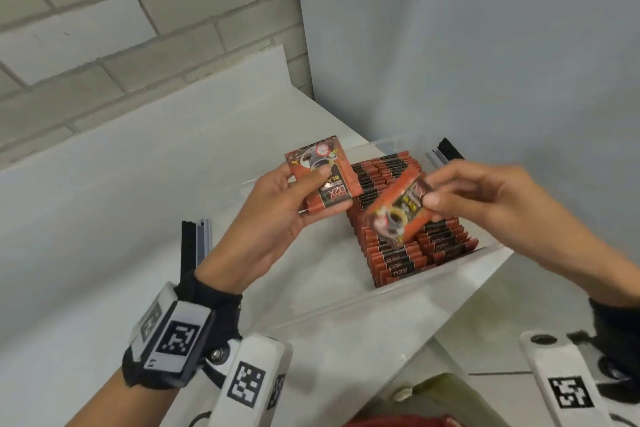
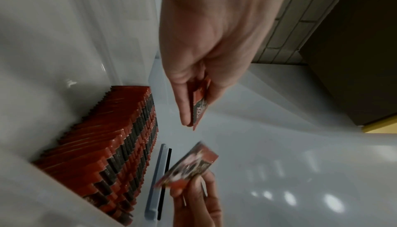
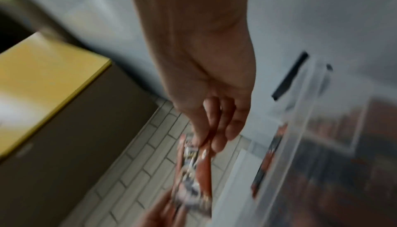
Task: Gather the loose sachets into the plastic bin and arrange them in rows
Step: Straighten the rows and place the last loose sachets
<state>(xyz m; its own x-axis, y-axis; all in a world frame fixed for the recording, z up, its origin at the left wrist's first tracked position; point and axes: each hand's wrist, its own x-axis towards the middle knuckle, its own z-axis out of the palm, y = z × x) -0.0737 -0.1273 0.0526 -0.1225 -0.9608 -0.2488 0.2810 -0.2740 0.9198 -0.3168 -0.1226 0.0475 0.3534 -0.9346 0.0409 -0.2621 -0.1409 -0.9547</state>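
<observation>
A clear plastic bin (image 1: 346, 308) stands on the white table, with several red and black sachets (image 1: 408, 246) packed upright in rows at its right side. My left hand (image 1: 332, 189) grips a thin stack of red sachets (image 1: 337, 163) just left of the rows, thumb on the printed face. My right hand (image 1: 431, 189) pinches a single sachet (image 1: 394, 218) by its top edge, tilted above the rows. The left wrist view shows the held stack (image 2: 199, 105) edge-on and the rows (image 2: 111, 145) below. The right wrist view is blurred, with the pinched sachet (image 3: 193, 162).
A black and grey strip (image 1: 195, 243) lies on the table left of the bin, another strip (image 1: 446, 151) behind it. A brick wall (image 1: 104, 28) and a plain wall close the corner. A yellow-topped box (image 3: 43, 81) stands to the side.
</observation>
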